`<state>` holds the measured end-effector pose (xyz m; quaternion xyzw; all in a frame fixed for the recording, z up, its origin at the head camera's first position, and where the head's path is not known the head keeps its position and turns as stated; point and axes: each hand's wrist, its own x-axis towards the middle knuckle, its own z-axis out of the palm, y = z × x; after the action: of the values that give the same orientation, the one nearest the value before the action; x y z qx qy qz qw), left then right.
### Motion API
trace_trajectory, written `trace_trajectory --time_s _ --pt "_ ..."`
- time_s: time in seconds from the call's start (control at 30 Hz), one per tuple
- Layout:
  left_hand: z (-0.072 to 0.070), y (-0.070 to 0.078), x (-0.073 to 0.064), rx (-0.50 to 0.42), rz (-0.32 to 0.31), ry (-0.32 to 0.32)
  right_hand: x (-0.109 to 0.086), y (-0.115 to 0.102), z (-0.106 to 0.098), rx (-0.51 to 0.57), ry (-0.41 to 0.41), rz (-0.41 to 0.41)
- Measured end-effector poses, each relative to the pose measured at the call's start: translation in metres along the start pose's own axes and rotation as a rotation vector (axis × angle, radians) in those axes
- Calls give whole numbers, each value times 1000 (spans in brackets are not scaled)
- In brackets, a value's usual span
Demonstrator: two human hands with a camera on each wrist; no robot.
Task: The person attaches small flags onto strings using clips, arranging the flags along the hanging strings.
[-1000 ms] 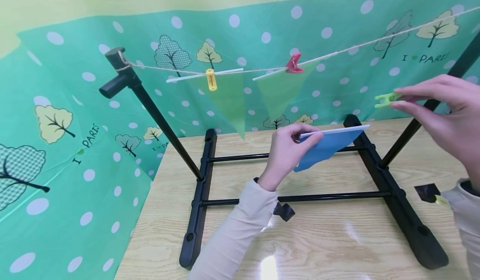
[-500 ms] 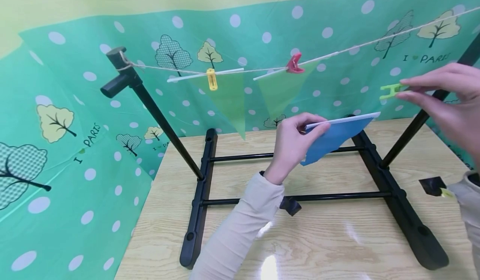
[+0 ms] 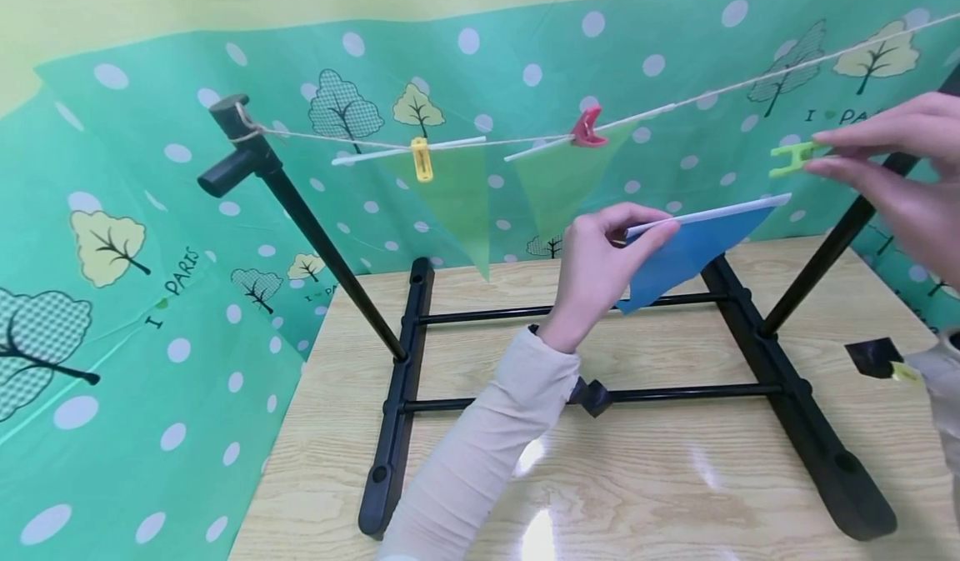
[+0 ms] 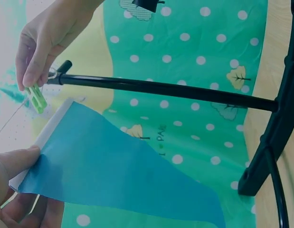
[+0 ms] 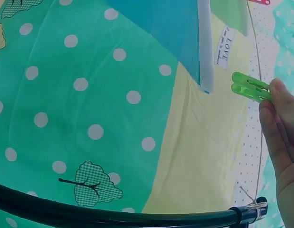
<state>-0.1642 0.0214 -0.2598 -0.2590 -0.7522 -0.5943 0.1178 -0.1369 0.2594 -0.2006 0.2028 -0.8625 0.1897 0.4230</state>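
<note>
A blue pennant flag (image 3: 690, 254) with a white top strip hangs from my left hand (image 3: 603, 261), whose thumb and fingers pinch the strip's left end. The left wrist view shows the blue sheet (image 4: 118, 161) spreading away from the thumb. My right hand (image 3: 911, 177) pinches a light green clothespin (image 3: 795, 159) between thumb and fingers, up and right of the flag and apart from it. Behind and above runs a white string (image 3: 720, 92). On it hang two green pennants, the left one (image 3: 461, 202) under a yellow clothespin (image 3: 422, 159), the right one (image 3: 562, 179) under a red clothespin (image 3: 588, 127).
A black stand holds the string, with its left post (image 3: 330, 252) and right post (image 3: 817, 273) rising from long feet (image 3: 802, 411) joined by crossbars (image 3: 697, 393). It stands on a light wood table (image 3: 675, 478). A teal dotted cloth (image 3: 225, 311) covers the back and left.
My left hand has carried the blue flag up and to the right, nearer the string. The right hand has risen a little with the green clothespin. The two hung pennants stay put.
</note>
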Motion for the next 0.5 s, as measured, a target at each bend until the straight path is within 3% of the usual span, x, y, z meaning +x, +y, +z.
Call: trace_trajectory --time_s 0.1,0.17,0.5 --pt "-5 19 -2 -12 -8 -1 4 -1 -1 -11 1 -25" --pt "-5 19 0 -20 3 2 6 0 -2 -15 -5 -35" --pt "9 -6 19 20 16 22 10 8 -4 -51 3 -24"
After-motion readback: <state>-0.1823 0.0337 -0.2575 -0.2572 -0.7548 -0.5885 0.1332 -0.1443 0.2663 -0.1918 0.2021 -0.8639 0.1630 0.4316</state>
